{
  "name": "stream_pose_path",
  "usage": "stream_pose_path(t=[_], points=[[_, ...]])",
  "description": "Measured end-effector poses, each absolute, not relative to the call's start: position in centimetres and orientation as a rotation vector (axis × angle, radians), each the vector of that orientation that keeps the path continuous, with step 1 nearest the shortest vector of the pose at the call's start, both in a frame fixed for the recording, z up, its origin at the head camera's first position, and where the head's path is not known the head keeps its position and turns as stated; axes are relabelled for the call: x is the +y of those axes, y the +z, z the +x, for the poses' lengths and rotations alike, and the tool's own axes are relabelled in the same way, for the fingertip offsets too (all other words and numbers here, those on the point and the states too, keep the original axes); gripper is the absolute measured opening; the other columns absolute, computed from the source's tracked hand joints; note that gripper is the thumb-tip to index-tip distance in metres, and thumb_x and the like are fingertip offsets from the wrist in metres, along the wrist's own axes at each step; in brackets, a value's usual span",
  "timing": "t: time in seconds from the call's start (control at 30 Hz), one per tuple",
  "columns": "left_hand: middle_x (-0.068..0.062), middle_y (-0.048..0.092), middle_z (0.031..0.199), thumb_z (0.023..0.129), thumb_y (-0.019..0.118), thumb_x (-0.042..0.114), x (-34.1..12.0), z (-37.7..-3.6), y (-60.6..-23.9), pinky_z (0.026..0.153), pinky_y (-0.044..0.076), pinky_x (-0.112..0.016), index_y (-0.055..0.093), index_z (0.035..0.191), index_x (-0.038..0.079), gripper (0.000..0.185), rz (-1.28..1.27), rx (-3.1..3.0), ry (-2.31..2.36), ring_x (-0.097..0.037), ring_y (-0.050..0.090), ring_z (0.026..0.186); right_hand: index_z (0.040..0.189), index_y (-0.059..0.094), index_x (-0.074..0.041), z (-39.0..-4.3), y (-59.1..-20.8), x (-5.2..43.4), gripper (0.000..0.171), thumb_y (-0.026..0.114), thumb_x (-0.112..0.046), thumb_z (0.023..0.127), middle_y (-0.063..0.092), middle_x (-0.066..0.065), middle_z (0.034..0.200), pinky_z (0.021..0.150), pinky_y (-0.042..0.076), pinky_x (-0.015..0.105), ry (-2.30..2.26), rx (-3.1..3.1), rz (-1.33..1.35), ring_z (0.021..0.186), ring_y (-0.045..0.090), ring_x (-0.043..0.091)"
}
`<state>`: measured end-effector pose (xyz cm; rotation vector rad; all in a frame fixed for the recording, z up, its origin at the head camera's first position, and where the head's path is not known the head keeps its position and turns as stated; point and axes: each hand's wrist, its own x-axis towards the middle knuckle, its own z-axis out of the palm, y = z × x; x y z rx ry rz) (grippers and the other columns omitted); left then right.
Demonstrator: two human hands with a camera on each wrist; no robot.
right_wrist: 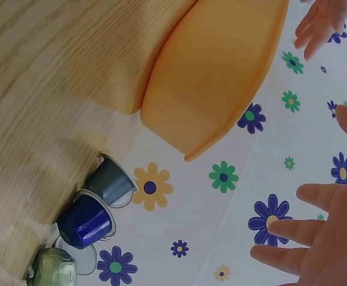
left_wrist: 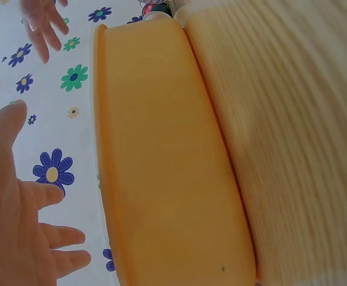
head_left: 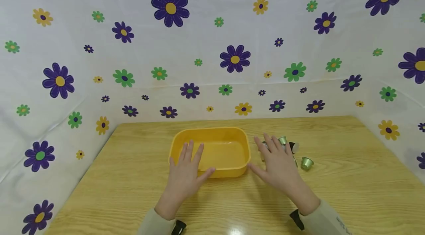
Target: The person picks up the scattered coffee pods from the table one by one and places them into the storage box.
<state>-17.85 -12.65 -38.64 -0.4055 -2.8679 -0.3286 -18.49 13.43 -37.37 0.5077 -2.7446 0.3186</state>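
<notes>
A yellow rectangular tub (head_left: 229, 172) stands on the wooden table. Over its left front part hovers my left hand (head_left: 184, 176), fingers straight and spread, holding nothing. My right hand (head_left: 280, 166) is spread flat in the air to the right of the tub, in front of several small coffee capsules and partly hiding them. A green capsule (head_left: 307, 163) sits apart at the right of that group. In the right wrist view a blue capsule (right_wrist: 85, 223), a grey capsule (right_wrist: 110, 181) and a crumpled-looking green capsule (right_wrist: 53, 268) show close together, below and beside the right hand's fingers.
The wooden table (head_left: 132, 176) runs back to a white flower-print cloth (head_left: 199, 43) that hangs behind it and along both sides. A black and white capsule (head_left: 293, 147) lies at the back of the group. Dark bands show at both sleeve cuffs.
</notes>
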Motion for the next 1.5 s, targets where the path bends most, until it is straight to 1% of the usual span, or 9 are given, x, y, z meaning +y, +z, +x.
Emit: stream_pose_path(t=[0.27,0.5,0.73,0.93,1.07,1.17,1.33,1.4,1.5], points=[[-0.017,0.022,0.143,0.085,0.033,0.062,-12.75,-18.00,-38.34,0.091,0.021,-0.065,0.031,0.139,0.013,0.073,-0.399,-2.797,-0.291,-0.031,0.016,0.130,0.136,0.037,-0.011,-18.55,-36.96,13.43,0.069,0.051,-0.052,0.082,0.033,0.019,0.137,0.095,0.016,0.062,0.318,-2.706,0.509,0.122,0.030,0.040],[-0.017,0.027,0.140,0.087,0.041,0.054,-12.81,-17.97,-38.05,0.091,0.023,-0.063,0.036,0.136,0.010,0.066,-0.393,-2.758,-0.299,-0.031,0.022,0.128,0.134,0.040,-0.010,-18.57,-36.80,13.38,0.066,0.052,-0.049,0.082,0.035,0.018,0.136,0.095,0.019,0.061,0.341,-2.676,0.510,0.121,0.032,0.038],[-0.018,0.032,0.138,0.088,0.043,0.051,-12.95,-17.96,-38.13,0.091,0.026,-0.060,0.042,0.132,0.008,0.062,-0.400,-2.728,-0.306,-0.031,0.029,0.125,0.130,0.045,-0.008,-18.66,-36.90,13.34,0.061,0.055,-0.044,0.083,0.040,0.019,0.131,0.095,0.022,0.059,0.357,-2.659,0.508,0.119,0.036,0.039],[-0.017,0.044,0.129,0.088,0.044,0.049,-13.16,-17.90,-38.32,0.088,0.033,-0.057,0.050,0.125,0.005,0.058,-0.400,-2.715,-0.275,-0.031,0.040,0.118,0.122,0.052,-0.005,-18.79,-37.12,13.39,0.056,0.058,-0.042,0.081,0.049,0.018,0.122,0.093,0.027,0.056,0.360,-2.626,0.529,0.112,0.044,0.036],[-0.016,0.055,0.116,0.088,0.046,0.046,-13.28,-17.90,-38.38,0.082,0.042,-0.049,0.057,0.113,0.001,0.053,-0.422,-2.676,-0.245,-0.030,0.052,0.104,0.115,0.056,-0.003,-18.80,-37.26,13.40,0.051,0.060,-0.040,0.080,0.056,0.016,0.112,0.089,0.034,0.052,0.367,-2.585,0.554,0.104,0.050,0.033],[-0.015,0.060,0.106,0.087,0.050,0.042,-13.33,-17.90,-38.45,0.071,0.048,-0.041,0.060,0.106,-0.001,0.048,-0.444,-2.635,-0.233,-0.028,0.059,0.089,0.109,0.059,-0.003,-18.76,-37.35,13.39,0.046,0.060,-0.039,0.080,0.059,0.013,0.104,0.085,0.038,0.049,0.365,-2.576,0.551,0.097,0.053,0.031],[-0.012,0.063,0.095,0.085,0.055,0.038,-13.39,-17.84,-38.55,0.050,0.048,-0.030,0.062,0.101,0.000,0.042,-0.458,-2.608,-0.222,-0.022,0.060,0.065,0.102,0.062,-0.004,-18.66,-37.44,13.35,0.041,0.059,-0.038,0.081,0.062,0.008,0.092,0.082,0.041,0.044,0.362,-2.587,0.531,0.089,0.056,0.027],[-0.012,0.063,0.095,0.085,0.055,0.037,-13.45,-17.85,-38.59,0.047,0.046,-0.028,0.062,0.101,0.000,0.041,-0.458,-2.613,-0.227,-0.021,0.060,0.063,0.102,0.062,-0.004,-18.64,-37.49,13.34,0.040,0.059,-0.038,0.081,0.063,0.008,0.093,0.083,0.041,0.044,0.363,-2.593,0.526,0.090,0.056,0.028],[-0.013,0.063,0.095,0.084,0.056,0.036,-13.64,-17.94,-38.63,0.048,0.047,-0.028,0.062,0.101,-0.001,0.040,-0.465,-2.601,-0.245,-0.022,0.060,0.065,0.102,0.062,-0.004,-18.65,-37.53,13.37,0.039,0.059,-0.037,0.081,0.063,0.008,0.096,0.083,0.041,0.044,0.363,-2.594,0.524,0.091,0.056,0.027]])
